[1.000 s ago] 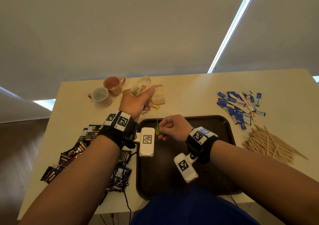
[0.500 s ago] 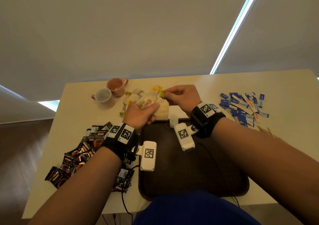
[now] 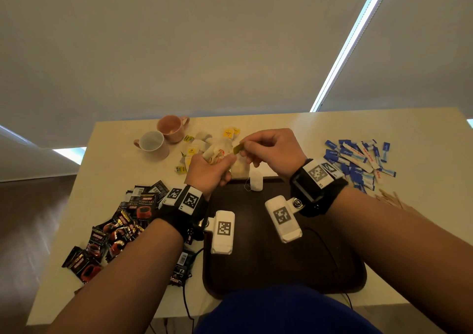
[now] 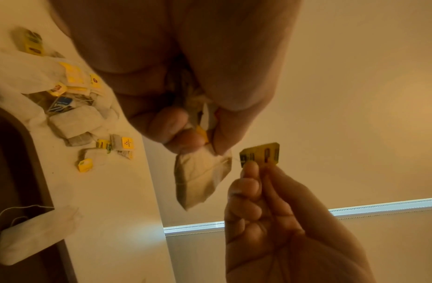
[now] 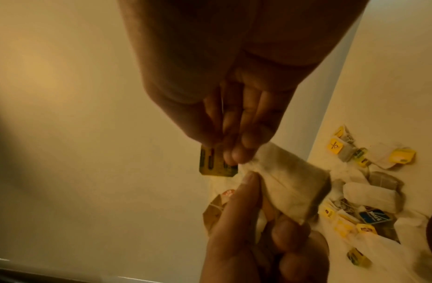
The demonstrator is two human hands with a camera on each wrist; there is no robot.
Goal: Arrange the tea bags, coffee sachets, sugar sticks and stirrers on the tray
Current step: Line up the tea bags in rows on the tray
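Left wrist | left hand [image 4: 185,92] grips crumpled beige tea bags [image 4: 200,176] | right hand [image 4: 277,220] pinches yellow tag [image 4: 260,154]

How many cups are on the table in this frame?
2. A white cup stands at the table's far left, and a pink cup touches it just behind, to its right. Neither hand is near them; none appears hidden.

The left hand [image 4: 185,107] gripped a small bunch of tea bags [image 4: 200,178], one hanging below its fingers. The right hand [image 4: 277,220] pinched a yellow paper tag [image 4: 260,153] just beside it. More tea bags [image 4: 74,122] lay heaped on the bench [image 4: 118,191], one bag [image 4: 38,231] overlapping the dark tray [image 4: 13,153].
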